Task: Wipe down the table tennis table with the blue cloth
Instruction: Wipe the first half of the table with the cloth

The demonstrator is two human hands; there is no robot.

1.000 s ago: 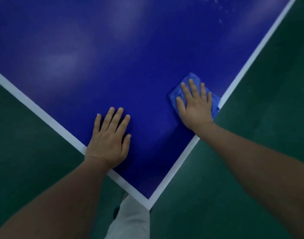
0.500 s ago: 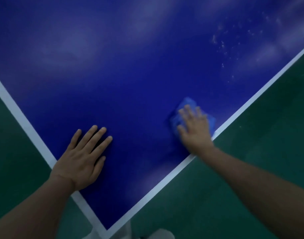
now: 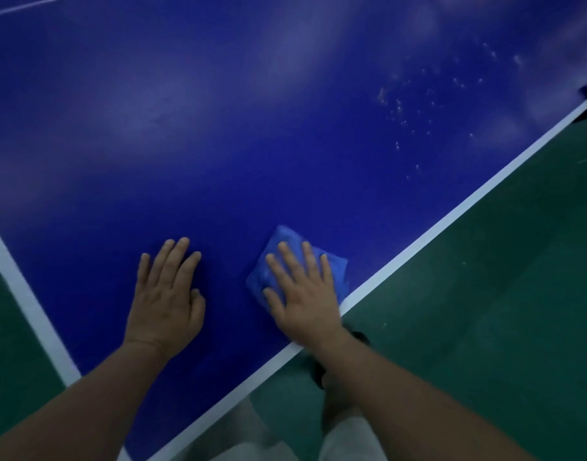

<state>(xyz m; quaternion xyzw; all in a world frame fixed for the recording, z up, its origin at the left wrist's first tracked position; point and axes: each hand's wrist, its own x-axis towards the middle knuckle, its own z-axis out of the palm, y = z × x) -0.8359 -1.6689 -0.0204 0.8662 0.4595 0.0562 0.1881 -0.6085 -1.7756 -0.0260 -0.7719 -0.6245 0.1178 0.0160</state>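
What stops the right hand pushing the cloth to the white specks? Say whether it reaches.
Probably yes: the right hand presses flat on the blue cloth, and only bare table lies between it and the white specks. The left hand rests aside.

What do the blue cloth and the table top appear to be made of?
Blue cloth: soft fabric, possibly microfibre, judging by its folds under the right hand; the weave is too blurred to tell. Table top: hard, smooth board, seemingly painted, with a dull sheen shown by hazy light patches.
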